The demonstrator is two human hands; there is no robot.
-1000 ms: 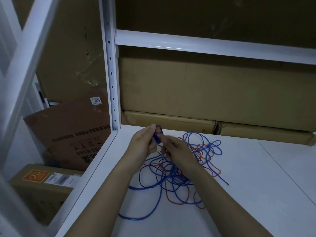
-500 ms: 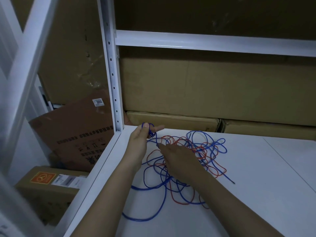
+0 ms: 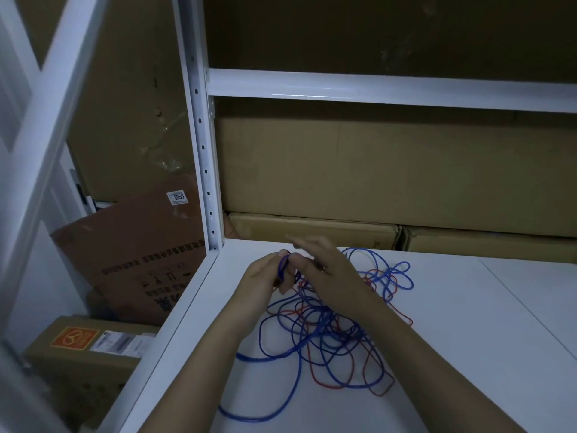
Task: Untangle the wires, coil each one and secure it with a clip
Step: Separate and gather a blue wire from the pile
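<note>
Left hand (image 3: pixel 265 276) has its grip closed on a small coil of blue wire (image 3: pixel 283 266), pinched upright just above the white shelf (image 3: pixel 468 339). Right hand (image 3: pixel 324 270) hovers beside it, blurred, fingers extended and loose. Beneath them, tangled blue and red wire (image 3: pixel 315 381) lies spread on the shelf.

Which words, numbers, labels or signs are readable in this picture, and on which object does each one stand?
"3055": on the small white sticker near the top corner of the leaning brown cardboard box.
Black printed characters and handling symbols on the same box: upside down and too blurred to read.
Orange label on the lower box: a round emblem, no legible words.
White shipping labels beside it: too blurred to read.
</note>
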